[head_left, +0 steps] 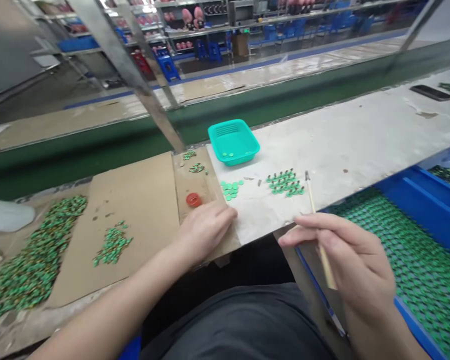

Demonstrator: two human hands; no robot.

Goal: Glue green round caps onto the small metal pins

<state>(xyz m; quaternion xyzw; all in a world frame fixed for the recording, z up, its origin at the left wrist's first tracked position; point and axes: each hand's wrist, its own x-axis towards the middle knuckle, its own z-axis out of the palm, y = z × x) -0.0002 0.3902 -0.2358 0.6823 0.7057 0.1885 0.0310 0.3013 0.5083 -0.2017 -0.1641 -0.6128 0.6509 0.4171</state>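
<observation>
In my right hand [354,257] is a thin paintbrush [312,197] with a pale handle, its dark tip pointing up and away over the table edge. My left hand [208,227] rests on the cardboard strip with its fingers curled together; whatever they may hold is hidden. Just beyond it stands a small red cap-like cup [193,200]. To its right lie flat green discs [230,189] on the white surface. Farther right, green discs with dark upright pieces [285,182] stand in rows, near the brush tip.
A turquoise tray [234,140] holds a few green discs. Small green-and-brown pieces form a large heap [41,250] and a smaller pile [113,244] on cardboard [146,200]. At right, a blue crate [429,210] adjoins rows of green pieces [401,255]. A phone [431,92] lies far right.
</observation>
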